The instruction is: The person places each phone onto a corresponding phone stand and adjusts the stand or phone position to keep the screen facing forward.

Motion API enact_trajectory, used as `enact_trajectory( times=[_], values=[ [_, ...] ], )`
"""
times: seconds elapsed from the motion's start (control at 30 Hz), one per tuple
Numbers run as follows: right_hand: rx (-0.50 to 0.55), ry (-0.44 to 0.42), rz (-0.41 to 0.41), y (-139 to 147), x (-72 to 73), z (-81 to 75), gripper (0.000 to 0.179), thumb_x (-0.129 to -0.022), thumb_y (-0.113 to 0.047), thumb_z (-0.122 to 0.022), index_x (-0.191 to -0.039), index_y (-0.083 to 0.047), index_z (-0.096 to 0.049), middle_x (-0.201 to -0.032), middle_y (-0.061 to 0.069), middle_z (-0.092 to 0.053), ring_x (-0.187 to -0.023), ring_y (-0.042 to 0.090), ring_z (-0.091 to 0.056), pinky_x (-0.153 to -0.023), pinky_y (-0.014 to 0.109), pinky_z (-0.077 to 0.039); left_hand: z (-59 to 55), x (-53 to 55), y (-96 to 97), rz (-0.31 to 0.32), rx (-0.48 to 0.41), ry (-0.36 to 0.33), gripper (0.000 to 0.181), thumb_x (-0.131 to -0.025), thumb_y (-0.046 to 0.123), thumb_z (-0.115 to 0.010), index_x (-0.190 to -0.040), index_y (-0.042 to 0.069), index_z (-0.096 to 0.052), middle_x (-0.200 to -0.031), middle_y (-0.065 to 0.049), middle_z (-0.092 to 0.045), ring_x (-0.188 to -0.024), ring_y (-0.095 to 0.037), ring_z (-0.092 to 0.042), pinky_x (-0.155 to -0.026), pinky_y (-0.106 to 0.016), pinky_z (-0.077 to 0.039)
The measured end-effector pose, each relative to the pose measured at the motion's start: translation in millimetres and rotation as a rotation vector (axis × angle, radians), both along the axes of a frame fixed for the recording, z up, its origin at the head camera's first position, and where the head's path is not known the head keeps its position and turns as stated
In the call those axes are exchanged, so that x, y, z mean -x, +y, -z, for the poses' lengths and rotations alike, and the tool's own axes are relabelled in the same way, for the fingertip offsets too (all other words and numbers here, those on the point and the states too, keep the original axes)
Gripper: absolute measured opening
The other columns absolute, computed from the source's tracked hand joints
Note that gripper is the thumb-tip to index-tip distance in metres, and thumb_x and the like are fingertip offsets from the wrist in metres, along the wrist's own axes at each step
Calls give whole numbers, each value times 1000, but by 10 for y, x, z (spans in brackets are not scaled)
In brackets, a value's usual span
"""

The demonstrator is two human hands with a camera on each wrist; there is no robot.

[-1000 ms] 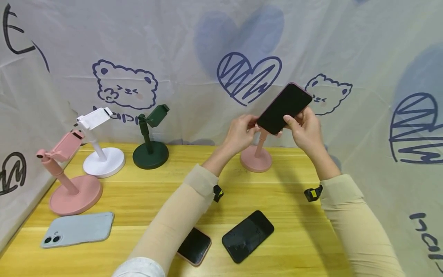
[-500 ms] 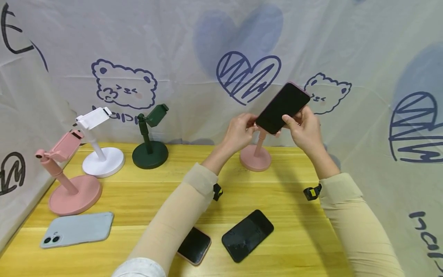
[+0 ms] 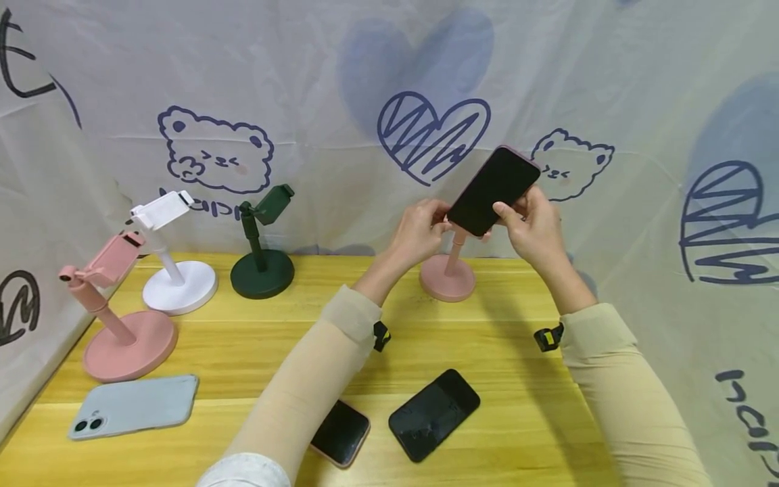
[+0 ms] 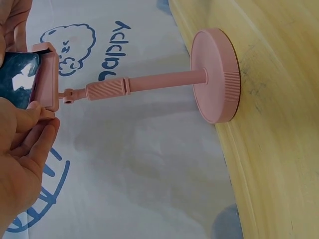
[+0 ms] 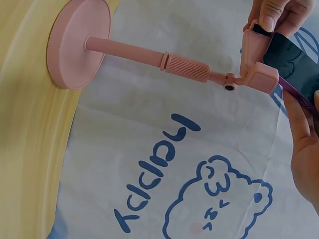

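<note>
In the head view my right hand (image 3: 537, 230) grips a dark-screened smartphone (image 3: 494, 189) by its right edge, thumb on the screen. The phone is tilted and has a purplish edge. Behind its lower end stands a pink phone stand (image 3: 447, 279), upright on a round base. My left hand (image 3: 418, 233) pinches one end of the stand's clamp (image 4: 48, 79), as the left wrist view shows. In the right wrist view the phone's long edge lies at the clamp (image 5: 262, 77), partly between its two ends; how firmly it is seated I cannot tell.
At the left stand another pink stand (image 3: 130, 345), a white stand (image 3: 179, 287) and a green stand (image 3: 262, 274). A light blue phone (image 3: 136, 406) lies face down. A black phone (image 3: 435, 414) and a pink-edged phone (image 3: 342, 433) lie in front, the latter partly under the left sleeve.
Both hands and the phone hold nearly the same position at the pink stand. The whole head view has shifted very slightly.
</note>
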State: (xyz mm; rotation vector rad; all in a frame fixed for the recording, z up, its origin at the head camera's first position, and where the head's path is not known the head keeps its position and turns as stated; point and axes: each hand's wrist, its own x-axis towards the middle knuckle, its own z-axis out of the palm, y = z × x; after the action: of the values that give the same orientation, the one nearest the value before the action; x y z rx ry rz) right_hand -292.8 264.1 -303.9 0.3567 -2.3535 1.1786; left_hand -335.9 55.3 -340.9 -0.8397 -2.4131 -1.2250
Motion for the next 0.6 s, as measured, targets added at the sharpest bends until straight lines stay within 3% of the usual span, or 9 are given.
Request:
enact_trajectory(
  times=[0.3, 0.6],
  values=[
    [-136, 64, 38, 16, -3, -7, 26, -104, -15, -66, -118, 5, -57, -102, 23, -75, -86, 28, -72, -62, 11, -47, -13, -15, -23, -16, 17, 21, 23, -100, 2, -67, -122, -5, -68, -112, -17, -71, -99, -26, -68, -87, -32, -58],
    [-167, 63, 13, -1, -11, -40, 27, -105, -16, -64, -119, 6, -56, -104, 25, -74, -91, 37, -73, -68, 11, -46, -17, 8, -55, 6, 17, -1, 23, -100, -2, -65, -123, -3, -69, -113, -16, -71, -100, -25, -67, -87, -29, -57]
  ],
)
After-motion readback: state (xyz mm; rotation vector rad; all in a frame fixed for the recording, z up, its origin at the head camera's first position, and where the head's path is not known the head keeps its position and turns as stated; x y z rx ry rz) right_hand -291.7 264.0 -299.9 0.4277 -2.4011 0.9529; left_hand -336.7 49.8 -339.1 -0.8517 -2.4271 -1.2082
